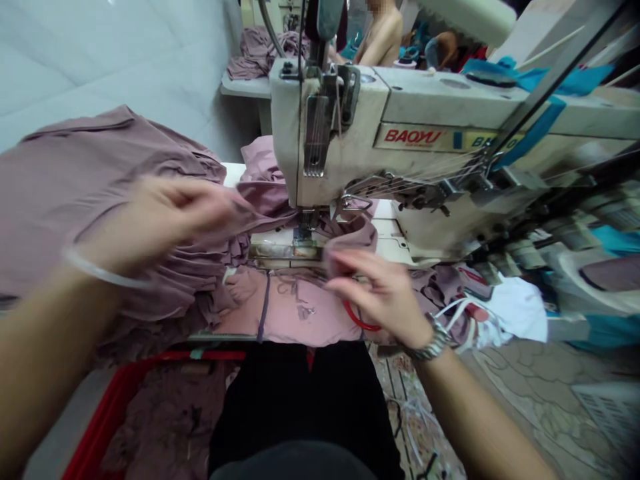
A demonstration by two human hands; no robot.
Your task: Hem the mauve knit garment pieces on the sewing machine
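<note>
A white sewing machine (340, 153) marked BAOYU stands in front of me, with its presser foot (303, 233) low over the bed. My left hand (193, 207), blurred by motion, is closed on the edge of a mauve fabric piece (273, 217) left of the needle area. To the right of the foot, my right hand (375, 287) pinches a folded end of mauve fabric (357, 237). Beneath that hand shows a red loop (361, 319); what it belongs to is hidden. A large gathered heap of mauve fabric (165, 147) lies beside my left arm.
Pink cloth (310, 310) covers the table's front edge. A red bin (107, 407) with mauve pieces stands below left. White cloth (523, 310) lies at the right. Behind the machine are another person (383, 37) and more mauve fabric (255, 53). A tiled wall (115, 60) bounds the left.
</note>
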